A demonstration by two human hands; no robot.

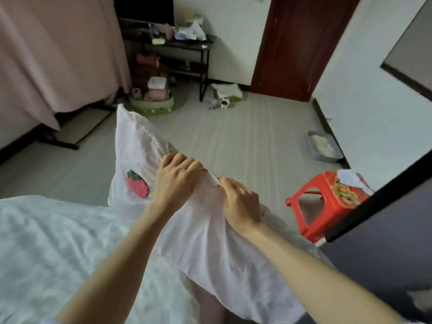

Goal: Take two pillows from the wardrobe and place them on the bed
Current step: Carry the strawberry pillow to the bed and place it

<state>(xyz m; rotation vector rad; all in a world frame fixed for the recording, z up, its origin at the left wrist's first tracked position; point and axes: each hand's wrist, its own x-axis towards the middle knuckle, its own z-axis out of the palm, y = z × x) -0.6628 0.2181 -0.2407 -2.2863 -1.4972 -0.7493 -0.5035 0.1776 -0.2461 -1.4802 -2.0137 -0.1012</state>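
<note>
Your left hand [175, 177] and right hand [238, 202] sit side by side, almost touching, each with fingers curled over the upper edge of a soft white fabric pillow with a red strawberry patch [140, 160]. Both hands pinch a fold of its cover, so the pillow hangs from your grip in the air, its far corner pointing away from you above the pale grey floor [233, 141]. Only this one pillow can be seen. The bed, covered in a white textured blanket [46, 242], lies low on your left, its edge just beside the hanging pillow. A dark panel [374, 230], probably the wardrobe door, stands at your right, with a red plastic stool [327, 202] beyond it. This looks like the carrying step, the pillow out and not yet set down. The next move likely calls for swinging it left over the blanket, lowering it flat, then letting go with both hands.
</note>
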